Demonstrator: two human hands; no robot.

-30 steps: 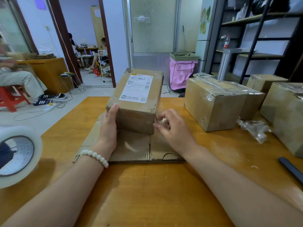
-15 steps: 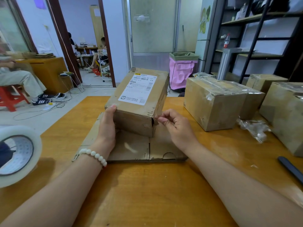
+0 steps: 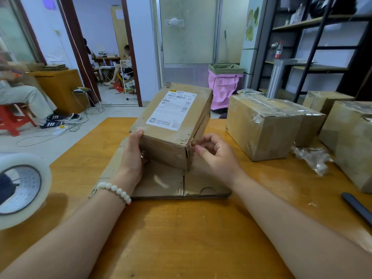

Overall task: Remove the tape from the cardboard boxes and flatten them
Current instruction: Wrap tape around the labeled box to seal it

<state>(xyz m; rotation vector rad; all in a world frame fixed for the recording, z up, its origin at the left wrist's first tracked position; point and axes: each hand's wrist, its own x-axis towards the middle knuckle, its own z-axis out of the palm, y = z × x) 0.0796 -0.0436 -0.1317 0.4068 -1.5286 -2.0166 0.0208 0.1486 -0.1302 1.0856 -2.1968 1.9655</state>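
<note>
A small brown cardboard box (image 3: 167, 146) with a white shipping label stands tilted on a flattened cardboard sheet (image 3: 161, 184) on the wooden table (image 3: 191, 228). My left hand (image 3: 131, 158) grips the box's near left edge, thumb on top. My right hand (image 3: 215, 156) is at the box's near right corner, fingers curled, with thumb and forefinger pinching at the corner edge where a thin strip of tape seems to lift. The tape itself is hard to make out.
Taped boxes stand to the right: a large one (image 3: 261, 129), another (image 3: 326, 101) behind it and one (image 3: 350, 137) at the edge. Crumpled clear tape (image 3: 312, 158) lies between them. A tape roll (image 3: 18, 190) sits far left, a dark tool (image 3: 356, 208) far right.
The box has turned and tilted, its right side swinging toward me. My right hand has shifted from the front face to the near right corner and now pinches there.
</note>
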